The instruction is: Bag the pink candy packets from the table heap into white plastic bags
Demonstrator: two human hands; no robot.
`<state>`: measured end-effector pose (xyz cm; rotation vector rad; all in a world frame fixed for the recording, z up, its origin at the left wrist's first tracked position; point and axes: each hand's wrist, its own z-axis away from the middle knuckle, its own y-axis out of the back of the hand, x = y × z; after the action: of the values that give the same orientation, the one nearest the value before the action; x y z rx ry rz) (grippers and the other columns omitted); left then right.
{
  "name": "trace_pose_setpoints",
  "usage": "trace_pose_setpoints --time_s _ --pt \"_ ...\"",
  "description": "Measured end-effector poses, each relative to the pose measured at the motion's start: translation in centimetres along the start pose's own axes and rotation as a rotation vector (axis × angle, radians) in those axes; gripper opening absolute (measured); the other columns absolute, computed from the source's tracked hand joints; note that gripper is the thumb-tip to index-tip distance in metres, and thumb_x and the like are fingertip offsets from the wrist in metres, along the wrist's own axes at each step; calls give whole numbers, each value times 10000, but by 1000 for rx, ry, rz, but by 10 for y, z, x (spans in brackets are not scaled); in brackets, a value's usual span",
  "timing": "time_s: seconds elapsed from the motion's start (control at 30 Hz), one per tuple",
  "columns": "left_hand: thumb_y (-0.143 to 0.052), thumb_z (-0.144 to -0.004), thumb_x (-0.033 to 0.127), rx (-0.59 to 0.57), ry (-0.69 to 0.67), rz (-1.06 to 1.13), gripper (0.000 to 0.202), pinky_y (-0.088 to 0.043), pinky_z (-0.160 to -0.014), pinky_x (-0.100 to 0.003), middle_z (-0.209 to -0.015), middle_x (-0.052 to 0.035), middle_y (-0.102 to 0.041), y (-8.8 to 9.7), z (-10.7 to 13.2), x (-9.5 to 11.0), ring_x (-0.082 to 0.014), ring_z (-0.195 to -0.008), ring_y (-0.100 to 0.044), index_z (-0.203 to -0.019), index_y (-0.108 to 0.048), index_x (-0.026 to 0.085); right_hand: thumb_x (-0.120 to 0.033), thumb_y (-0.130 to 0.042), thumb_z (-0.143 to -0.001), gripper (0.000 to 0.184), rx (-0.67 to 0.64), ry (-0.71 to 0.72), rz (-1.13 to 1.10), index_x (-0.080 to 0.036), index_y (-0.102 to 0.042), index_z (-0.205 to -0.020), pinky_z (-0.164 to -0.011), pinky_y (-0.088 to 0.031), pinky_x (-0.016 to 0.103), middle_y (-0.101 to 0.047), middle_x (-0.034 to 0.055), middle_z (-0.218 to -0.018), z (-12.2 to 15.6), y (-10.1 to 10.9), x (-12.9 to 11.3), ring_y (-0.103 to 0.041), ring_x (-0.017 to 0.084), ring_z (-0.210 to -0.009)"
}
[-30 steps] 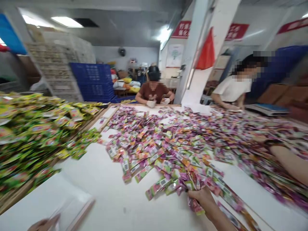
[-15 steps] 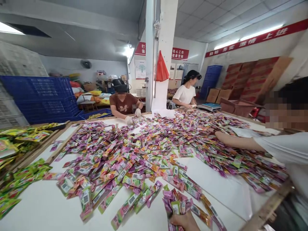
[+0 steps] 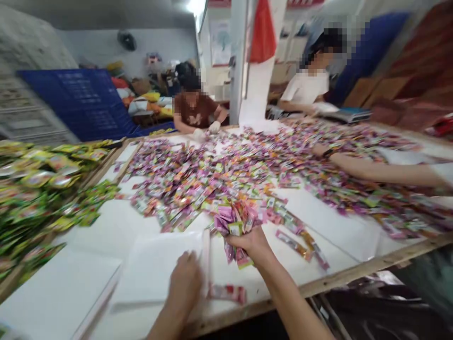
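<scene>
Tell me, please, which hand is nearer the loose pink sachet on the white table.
The left hand is nearer, just beside the sachet's end; the right hand, clutching a bunch of sachets, lies beyond it.

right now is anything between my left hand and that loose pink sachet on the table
Yes: the raised edge of the white sheet stands just beside your left hand, between it and the loose pink sachet, which lies on the white table just past that edge.
</scene>
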<state>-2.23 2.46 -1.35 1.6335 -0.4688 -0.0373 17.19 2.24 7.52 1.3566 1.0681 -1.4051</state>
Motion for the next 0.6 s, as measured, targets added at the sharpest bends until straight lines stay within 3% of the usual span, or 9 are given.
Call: trace_pose_setpoints --time_s 0.13,0.3,0.37,0.47,0.53,0.6 --pt "-458 -803 118 -39 226 328 160 -400 -684 -300 -809 -72 -611 -5 6 -20 -208 -783 -561 -802 -615 154 -206 -646 -576 449 -228 118 384 -180 -574 -1019 -645 -477 263 -662 4 -834 0 -51 31 -579 167 -721" --pt "-418 -844 254 27 384 518 223 -373 -583 -233 -637 4 -584 -9 -5 -44 -149 -632 -538 -709 -580 181 -133 -573 -625 656 -345 361 1023 -127 -462 -1271 -762 -450 360 -642 116 -980 15 -52 84 -577 258 -876" --pt "-424 -841 278 38 398 566 215 -364 -581 -224 -648 16 -586 -10 -2 -42 -141 -635 -532 -725 -581 189 -138 -579 -627 651 -355 338 1056 -146 -462 -1268 -752 -450 350 -641 102 -965 12 -48 82 -581 255 -870" --pt "-511 -774 258 19 409 565 113 -318 -569 -233 -658 31 -585 -9 3 -33 -142 -628 -511 -789 -611 208 -176 -583 -659 561 -248 258 887 -187 -475 -1210 -723 -453 296 -641 58 -971 3 -51 63 -588 213 -859" --pt "-539 -744 253 45 441 625 99 -298 -561 -242 -637 26 -575 -7 3 -31 -146 -613 -489 -770 -620 202 -196 -591 -676 567 -209 287 837 -178 -457 -1226 -747 -449 286 -630 62 -1020 -2 -57 54 -578 206 -900" --pt "-521 -766 291 107 488 755 146 -322 -564 -244 -622 15 -573 -4 2 -35 -149 -609 -490 -719 -608 184 -196 -574 -706 586 -273 354 931 -153 -437 -1275 -778 -435 308 -617 90 -1052 0 -64 55 -562 225 -932"
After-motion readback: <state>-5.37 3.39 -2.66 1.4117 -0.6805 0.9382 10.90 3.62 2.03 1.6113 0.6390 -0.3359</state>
